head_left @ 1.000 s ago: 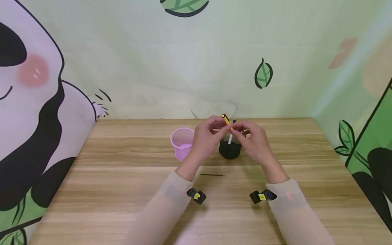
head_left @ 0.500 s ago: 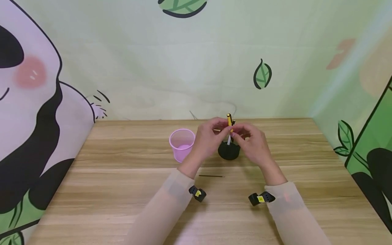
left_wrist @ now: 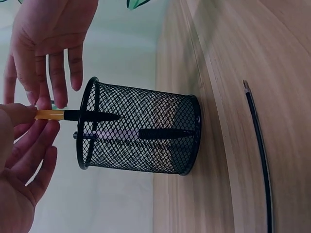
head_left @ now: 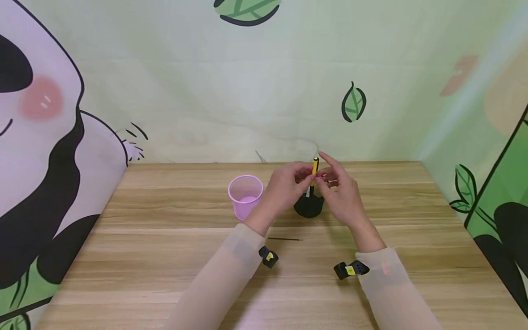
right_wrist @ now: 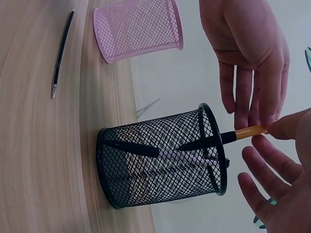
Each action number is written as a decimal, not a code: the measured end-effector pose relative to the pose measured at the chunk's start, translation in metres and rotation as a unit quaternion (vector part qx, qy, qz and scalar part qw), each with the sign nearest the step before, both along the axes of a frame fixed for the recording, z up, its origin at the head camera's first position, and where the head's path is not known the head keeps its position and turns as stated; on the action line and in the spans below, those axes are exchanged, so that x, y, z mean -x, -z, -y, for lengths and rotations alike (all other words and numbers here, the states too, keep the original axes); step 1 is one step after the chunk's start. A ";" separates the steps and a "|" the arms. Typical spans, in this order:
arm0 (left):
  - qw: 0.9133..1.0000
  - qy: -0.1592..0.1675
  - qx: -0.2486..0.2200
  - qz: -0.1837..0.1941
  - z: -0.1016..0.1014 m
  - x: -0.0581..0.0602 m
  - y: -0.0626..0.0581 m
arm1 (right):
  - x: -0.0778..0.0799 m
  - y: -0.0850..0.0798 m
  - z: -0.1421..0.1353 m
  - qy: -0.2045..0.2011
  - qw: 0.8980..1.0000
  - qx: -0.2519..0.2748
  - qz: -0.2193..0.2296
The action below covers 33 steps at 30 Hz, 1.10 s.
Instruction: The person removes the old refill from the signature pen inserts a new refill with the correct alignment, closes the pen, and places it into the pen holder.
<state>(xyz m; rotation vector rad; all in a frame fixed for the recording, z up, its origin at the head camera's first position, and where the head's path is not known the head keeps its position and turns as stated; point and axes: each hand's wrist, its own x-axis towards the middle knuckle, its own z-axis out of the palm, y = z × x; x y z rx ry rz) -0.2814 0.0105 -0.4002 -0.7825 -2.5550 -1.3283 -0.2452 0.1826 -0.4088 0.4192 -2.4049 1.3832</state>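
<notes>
A yellow pen with a black grip stands nearly upright over a black mesh pen holder. Its black lower end reaches inside the holder's rim, as both wrist views show. My left hand pinches the yellow barrel between thumb and fingertips from the left. From the right, my right hand pinches the same barrel, its index finger raised off it. A second pen, white with a black grip, leans inside the holder, grip end down.
Left of the holder stands a pink mesh cup. A thin dark pen refill lies on the wooden table in front of the holder. A printed cloth backdrop rises behind the table.
The yellow pen has swung from leaning left to nearly upright and come down into the holder's mouth. My right index finger has lifted and straightened.
</notes>
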 end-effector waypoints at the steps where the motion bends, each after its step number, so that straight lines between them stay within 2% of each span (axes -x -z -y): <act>1: 1.000 0.000 0.009 -0.003 -0.001 0.001 0.000 | 0.000 0.000 0.000 -0.001 1.000 0.000 -0.003; 7: 0.998 0.000 0.065 -0.024 -0.004 0.004 -0.001 | 0.002 0.003 -0.001 -0.001 1.000 -0.011 -0.022; 16: 0.993 -0.012 0.105 -0.051 -0.008 0.007 0.004 | 0.004 0.007 -0.003 0.010 0.999 -0.038 -0.026; 23: 0.984 -0.032 0.156 -0.081 -0.011 0.009 0.008 | 0.005 0.009 -0.006 0.024 0.997 -0.070 -0.023; 28: 0.977 -0.030 0.196 -0.079 -0.013 0.010 0.011 | 0.003 0.010 -0.006 0.040 0.995 -0.096 0.000; 33: 0.972 -0.029 0.226 -0.061 -0.014 0.012 0.013 | 0.002 0.011 -0.005 0.046 0.991 -0.122 0.022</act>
